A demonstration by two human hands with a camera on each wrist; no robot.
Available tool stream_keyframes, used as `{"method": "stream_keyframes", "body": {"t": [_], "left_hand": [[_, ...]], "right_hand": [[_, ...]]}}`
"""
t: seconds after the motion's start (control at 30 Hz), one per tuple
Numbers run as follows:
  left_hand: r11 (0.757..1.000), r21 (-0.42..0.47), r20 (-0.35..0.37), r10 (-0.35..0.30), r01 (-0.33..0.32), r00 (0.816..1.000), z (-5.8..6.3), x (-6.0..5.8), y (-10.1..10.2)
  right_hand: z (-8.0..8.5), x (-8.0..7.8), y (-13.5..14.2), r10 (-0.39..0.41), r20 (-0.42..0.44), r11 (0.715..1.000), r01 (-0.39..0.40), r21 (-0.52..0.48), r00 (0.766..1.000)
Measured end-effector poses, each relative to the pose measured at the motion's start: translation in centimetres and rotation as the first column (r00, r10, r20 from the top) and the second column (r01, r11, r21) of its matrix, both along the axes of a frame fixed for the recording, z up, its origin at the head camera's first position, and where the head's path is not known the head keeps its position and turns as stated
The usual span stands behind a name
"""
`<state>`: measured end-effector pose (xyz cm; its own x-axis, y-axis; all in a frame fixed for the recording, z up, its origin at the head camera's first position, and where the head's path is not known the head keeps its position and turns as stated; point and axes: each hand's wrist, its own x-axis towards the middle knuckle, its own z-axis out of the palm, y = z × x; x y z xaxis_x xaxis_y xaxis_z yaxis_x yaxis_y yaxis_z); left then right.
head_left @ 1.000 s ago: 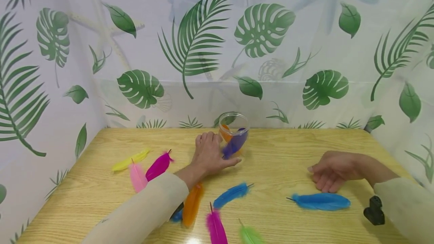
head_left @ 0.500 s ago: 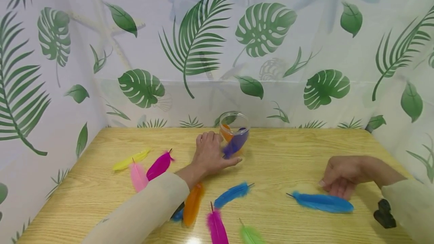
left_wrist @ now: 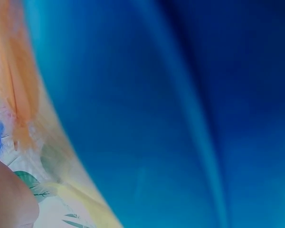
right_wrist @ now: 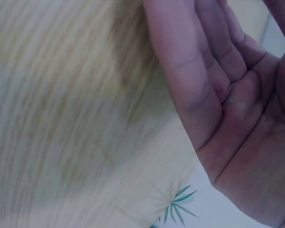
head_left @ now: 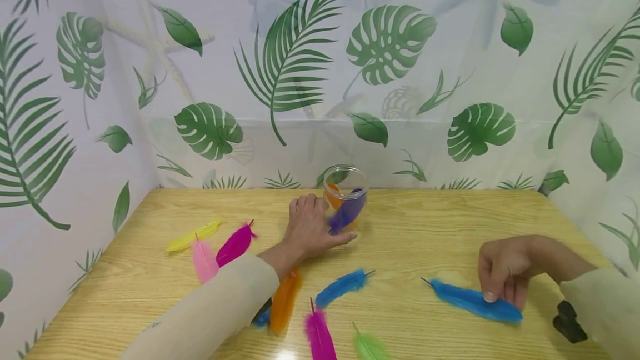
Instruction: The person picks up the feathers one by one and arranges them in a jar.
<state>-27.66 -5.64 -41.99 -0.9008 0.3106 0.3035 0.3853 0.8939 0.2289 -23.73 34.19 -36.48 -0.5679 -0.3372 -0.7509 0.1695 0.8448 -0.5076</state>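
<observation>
In the head view my left hand (head_left: 312,226) holds the near left side of a clear plastic jar (head_left: 345,182), its thumb stretched across the front. Inside the jar are a purple feather (head_left: 348,211) and something orange (head_left: 334,196). At the right, my right hand (head_left: 505,271) pinches a blue feather (head_left: 470,300) near its broad end, the quill pointing left. A blurred blue surface (left_wrist: 133,118) fills most of the left wrist view. In the right wrist view the palm and bent fingers (right_wrist: 185,71) show; the blue feather is out of sight there.
Loose feathers lie about the wooden table (head_left: 410,249): yellow (head_left: 192,236), light pink (head_left: 204,260), two magenta, including one at the front (head_left: 320,335), orange (head_left: 285,304), blue (head_left: 342,288) and green (head_left: 369,346). Leaf-printed sheets (head_left: 295,71) stand behind and at both sides.
My right hand has come down and nearer, onto the blue feather, and now pinches it; the feather's broad end has swung slightly nearer. My left hand and the jar stay put.
</observation>
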Motion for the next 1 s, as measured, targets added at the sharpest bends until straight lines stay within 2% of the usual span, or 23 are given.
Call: {"method": "stream_keyframes", "body": {"t": [0.47, 0.6, 0.73, 1.0], "left_hand": [[1.000, 0.003, 0.004, 0.001, -0.001, 1.000, 0.03, 0.08, 0.05], [1.000, -0.001, 0.007, 0.005, -0.005, 1.000, 0.14, 0.14, 0.06], [1.000, 0.009, 0.012, -0.001, 0.001, 1.000, 0.13, 0.14, 0.09], [1.000, 0.012, 0.003, -0.004, 0.004, 1.000, 0.05, 0.12, 0.09]], "right_hand": [[0.08, 0.48, -0.27, -0.017, -0.011, 1.000, 0.017, -0.001, 1.000], [0.01, 0.25, -0.05, -0.009, 0.006, 0.999, 0.009, -0.043, 1.000], [-0.16, 0.21, -0.08, -0.011, -0.015, 0.995, 0.009, -0.096, 1.000], [0.01, -0.39, -0.43, 0.004, -0.011, 0.979, -0.006, -0.206, 1.000]]}}
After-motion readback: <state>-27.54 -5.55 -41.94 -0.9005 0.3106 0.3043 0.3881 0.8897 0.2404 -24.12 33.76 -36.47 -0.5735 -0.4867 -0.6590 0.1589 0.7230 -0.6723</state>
